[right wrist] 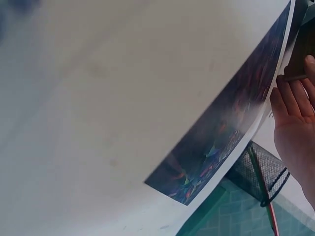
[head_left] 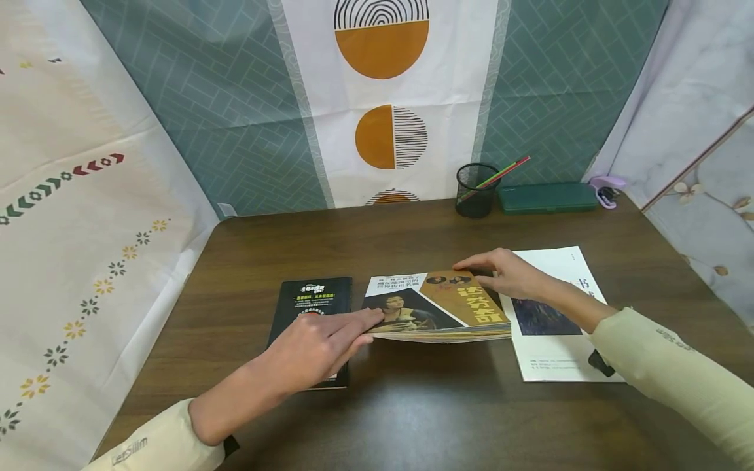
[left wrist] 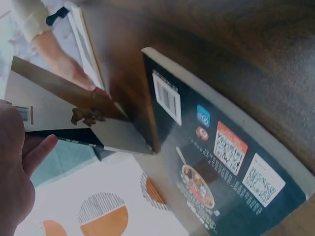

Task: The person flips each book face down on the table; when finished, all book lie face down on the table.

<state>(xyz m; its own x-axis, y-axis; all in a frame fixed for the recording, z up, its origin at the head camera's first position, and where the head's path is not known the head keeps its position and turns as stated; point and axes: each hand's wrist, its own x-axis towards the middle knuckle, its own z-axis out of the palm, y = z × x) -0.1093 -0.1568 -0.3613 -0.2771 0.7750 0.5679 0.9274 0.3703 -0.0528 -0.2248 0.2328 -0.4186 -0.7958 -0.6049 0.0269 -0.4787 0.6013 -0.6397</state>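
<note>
A thick book (head_left: 430, 286) with a brown and white cover and a portrait lies between my hands, its near edge raised off the table. My left hand (head_left: 324, 340) grips its near left corner; the left wrist view shows the book's pale underside (left wrist: 49, 101) with fingers at its edge. At the far right corner, my right hand (head_left: 515, 276) holds the book with thumb and fingers. A black book (head_left: 318, 297) lies partly under my left forearm and hand. Below my right forearm lies a white book (head_left: 550, 356) with a dark picture, close to the held book.
A black mesh pen holder (head_left: 473, 204) with red and green pencils stands at the back of the wooden table (head_left: 436, 418). Beside it are a green case (head_left: 548, 198) and a light purple object (head_left: 607, 185). Patterned cloth (head_left: 235, 131) hangs behind the table.
</note>
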